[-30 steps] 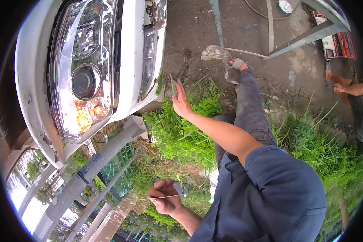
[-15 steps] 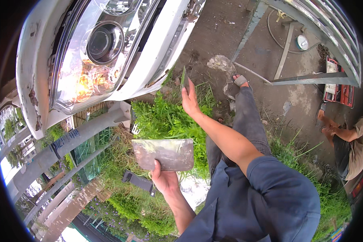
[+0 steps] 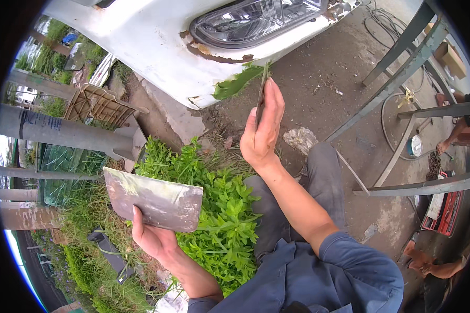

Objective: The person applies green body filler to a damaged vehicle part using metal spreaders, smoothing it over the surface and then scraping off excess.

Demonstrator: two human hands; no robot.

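The flat grey rectangular plate with rounded lower corners (image 3: 156,198) is in your left hand (image 3: 156,242), ahead of your body and to the left, above a bed of bright green leafy plants (image 3: 214,208). Its upper face is tilted toward you and carries pale yellow-green smears, densest along the far edge. The left thumb presses on the near part of this face; the fingers grip from beneath and are hidden from view.

Your right hand (image 3: 263,122) grasps a thin, flat spreader (image 3: 262,96), seen almost edge-on. The thumb bears on its left side and the extended fingers lie along its right side. The spreader stands upright, its far end at the right end of an irregular green filler patch (image 3: 237,83). You cannot confirm contact from this angle.

The patch lies on the lower edge of a white painted bumper (image 3: 136,41). Above it, an elongated clear-lensed lamp (image 3: 256,23) sits in a dark surround, with rust-brown damage along its lower border.

To your right, a grey metal frame (image 3: 428,190) stands on the bare ground. A red-and-white toolbox (image 3: 450,208) lies beside it; part of another person (image 3: 428,263) is visible nearby. To your left, a dark grey angular piece (image 3: 111,255) lies in the grass.
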